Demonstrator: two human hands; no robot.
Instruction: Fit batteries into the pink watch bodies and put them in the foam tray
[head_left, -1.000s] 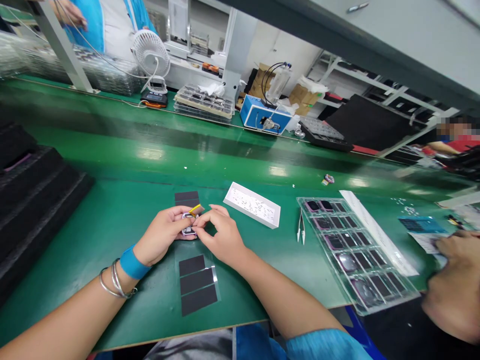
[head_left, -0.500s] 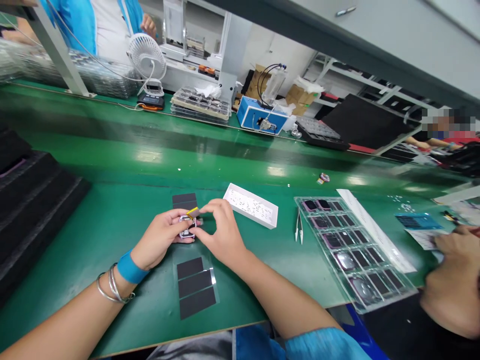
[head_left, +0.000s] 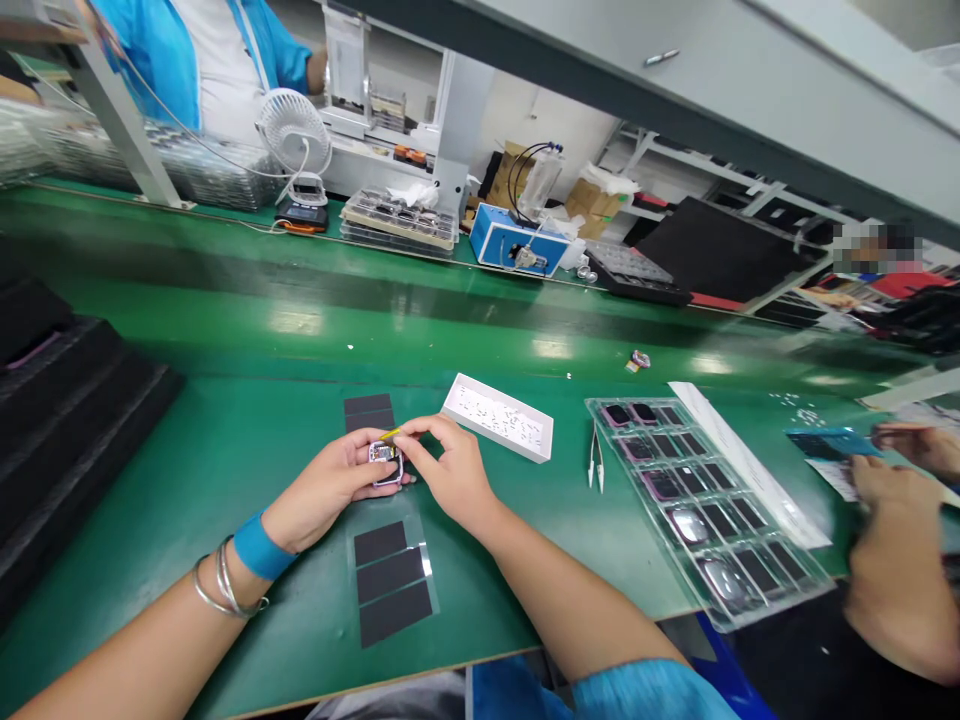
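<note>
Lilac-rimmed device [head_left: 384, 456] — one — sits between two hands [head_left: 330, 482].

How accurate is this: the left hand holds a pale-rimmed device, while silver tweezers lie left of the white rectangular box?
Wrong side: the head view shows the silver tweezers right of the white box. The left hand holds the device.

A wide blue band [head_left: 262, 546] is circling the left wrist [head_left: 295, 524], with silver bangles [head_left: 224, 578] sitting behind it; a bright blue sleeve [head_left: 651, 690] is covering the upper right arm [head_left: 551, 590], and grey cloth [head_left: 405, 702], probably clothing, is showing below
</note>
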